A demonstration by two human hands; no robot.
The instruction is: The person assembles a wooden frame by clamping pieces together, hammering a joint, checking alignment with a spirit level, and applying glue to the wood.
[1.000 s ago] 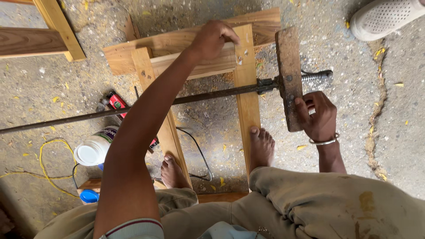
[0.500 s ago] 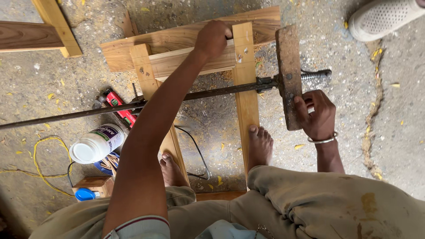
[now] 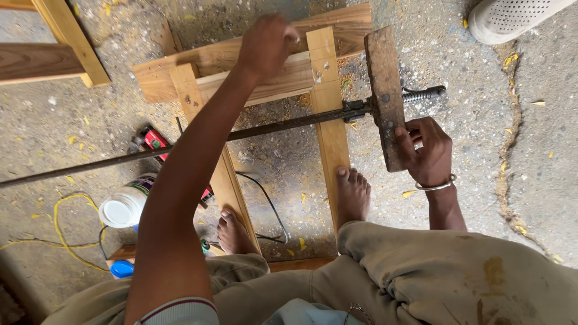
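Note:
A wooden frame of light planks lies on the gritty floor, with my bare feet on its two long rails. A long dark bar clamp runs across it. My left hand reaches far out and rests closed on the frame's top crosspiece. My right hand grips the lower end of a dark wooden block that sits on the clamp's threaded end.
A white plastic jar, a blue cap, a red tool, a yellow cord and a black cable lie at left. More timber sits upper left. Another person's white shoe is at upper right.
My left hand has lifted slightly off the crosspiece joint and shifted left. The view has moved, so the jar and frame appear lower. My right hand keeps its hold on the block.

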